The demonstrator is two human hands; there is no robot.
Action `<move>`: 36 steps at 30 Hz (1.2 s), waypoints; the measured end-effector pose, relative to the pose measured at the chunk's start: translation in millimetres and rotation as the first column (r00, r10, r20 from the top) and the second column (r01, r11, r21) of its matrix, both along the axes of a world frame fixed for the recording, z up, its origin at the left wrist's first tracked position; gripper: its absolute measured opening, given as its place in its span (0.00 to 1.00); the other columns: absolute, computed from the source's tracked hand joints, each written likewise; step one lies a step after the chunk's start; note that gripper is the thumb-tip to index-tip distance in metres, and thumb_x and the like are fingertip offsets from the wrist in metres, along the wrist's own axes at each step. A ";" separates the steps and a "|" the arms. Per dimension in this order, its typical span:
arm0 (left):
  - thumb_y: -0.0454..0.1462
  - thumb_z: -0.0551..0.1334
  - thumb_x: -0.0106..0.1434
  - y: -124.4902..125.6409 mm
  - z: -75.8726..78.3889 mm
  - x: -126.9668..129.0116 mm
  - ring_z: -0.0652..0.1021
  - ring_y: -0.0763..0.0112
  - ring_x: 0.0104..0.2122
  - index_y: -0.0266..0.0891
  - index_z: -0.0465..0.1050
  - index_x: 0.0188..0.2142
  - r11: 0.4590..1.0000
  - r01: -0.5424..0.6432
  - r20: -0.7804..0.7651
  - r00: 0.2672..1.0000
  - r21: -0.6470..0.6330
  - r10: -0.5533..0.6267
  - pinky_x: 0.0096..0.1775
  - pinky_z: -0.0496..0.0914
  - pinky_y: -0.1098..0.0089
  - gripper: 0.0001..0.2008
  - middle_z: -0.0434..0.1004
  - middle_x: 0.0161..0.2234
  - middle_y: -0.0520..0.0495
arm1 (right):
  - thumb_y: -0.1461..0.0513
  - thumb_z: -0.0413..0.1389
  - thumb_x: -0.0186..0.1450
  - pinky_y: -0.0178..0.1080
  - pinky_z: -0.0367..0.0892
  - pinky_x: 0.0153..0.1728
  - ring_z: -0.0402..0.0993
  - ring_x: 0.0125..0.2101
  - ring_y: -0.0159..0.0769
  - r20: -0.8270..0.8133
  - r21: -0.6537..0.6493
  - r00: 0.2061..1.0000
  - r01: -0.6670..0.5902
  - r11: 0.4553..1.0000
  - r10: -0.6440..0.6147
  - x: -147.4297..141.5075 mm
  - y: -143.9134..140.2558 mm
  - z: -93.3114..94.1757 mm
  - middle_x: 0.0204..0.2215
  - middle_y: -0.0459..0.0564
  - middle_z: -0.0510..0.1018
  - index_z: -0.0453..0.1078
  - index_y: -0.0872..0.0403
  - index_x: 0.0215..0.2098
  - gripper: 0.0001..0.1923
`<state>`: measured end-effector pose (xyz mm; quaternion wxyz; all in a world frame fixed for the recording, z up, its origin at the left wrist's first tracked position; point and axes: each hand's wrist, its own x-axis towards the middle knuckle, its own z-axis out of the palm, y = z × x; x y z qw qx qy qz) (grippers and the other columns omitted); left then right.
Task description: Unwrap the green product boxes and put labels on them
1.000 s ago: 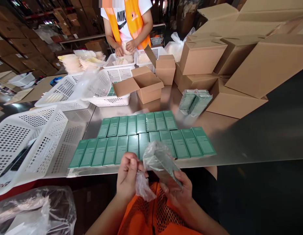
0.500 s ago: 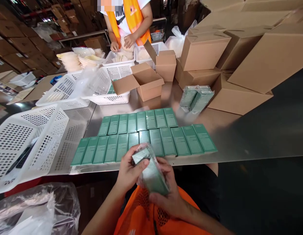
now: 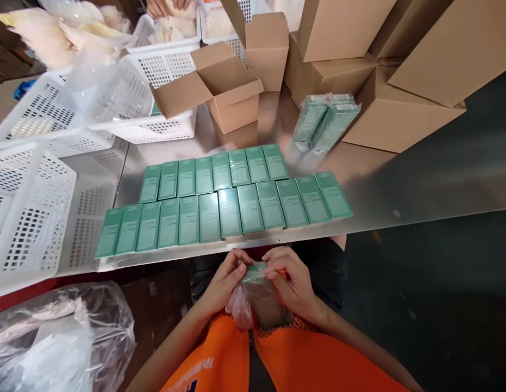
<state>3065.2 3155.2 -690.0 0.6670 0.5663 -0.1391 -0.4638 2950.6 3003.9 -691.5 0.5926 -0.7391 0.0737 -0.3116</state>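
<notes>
Below the table's front edge, close to my body, I hold a green box in a clear plastic bag (image 3: 263, 296). My left hand (image 3: 228, 277) pinches the bag near its upper left corner, and loose plastic hangs under those fingers. At the upper right corner, my right hand (image 3: 291, 280) grips it with bent fingers. Just beyond both hands, green boxes (image 3: 209, 218) lie flat side by side in two rows on the metal table (image 3: 383, 228). Two stacks of green boxes in clear wrap (image 3: 326, 122) stand farther back on the right.
An open cardboard box (image 3: 236, 111) stands behind the rows, with closed cartons (image 3: 403, 117) stacked at right. White perforated baskets (image 3: 36, 218) line the left side. A clear plastic sack (image 3: 93, 337) lies low at left. Across the table, a co-worker's hands (image 3: 158, 8) are over another basket.
Both hands have drawn the bagged box down and toward my body, and it has turned in them. My view has tilted downward, so less of the co-worker shows.
</notes>
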 end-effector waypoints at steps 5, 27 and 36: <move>0.50 0.61 0.69 -0.7 -10.7 3.2 0.75 0.66 0.41 0.39 0.69 0.35 0.999 0.028 0.192 0.981 -0.023 -0.023 0.45 0.67 0.68 0.17 0.77 0.41 0.44 | 0.58 0.61 0.69 0.42 0.70 0.32 0.71 0.32 0.40 0.100 -0.316 0.995 0.018 0.949 0.015 -8.7 -1.9 -15.9 0.25 0.48 0.72 0.80 0.43 0.43 0.06; 0.41 0.70 0.62 8.2 -14.8 -24.2 0.75 0.64 0.42 0.44 0.69 0.55 0.983 0.176 0.270 0.945 0.048 -0.183 0.43 0.70 0.66 0.24 0.74 0.46 0.45 | 0.55 0.61 0.67 0.40 0.72 0.35 0.74 0.36 0.39 -0.049 0.097 0.994 -0.088 0.991 0.093 -27.5 -9.2 -21.0 0.38 0.52 0.75 0.78 0.48 0.42 0.08; 0.53 0.69 0.60 1.7 -9.7 -21.4 0.77 0.63 0.34 0.40 0.77 0.39 0.983 0.184 -0.017 0.983 0.008 -0.184 0.38 0.70 0.66 0.19 0.79 0.34 0.46 | 0.52 0.62 0.67 0.37 0.66 0.30 0.69 0.29 0.34 -0.069 0.271 0.990 0.137 0.953 -0.123 -36.8 19.0 -39.8 0.29 0.48 0.72 0.70 0.51 0.26 0.16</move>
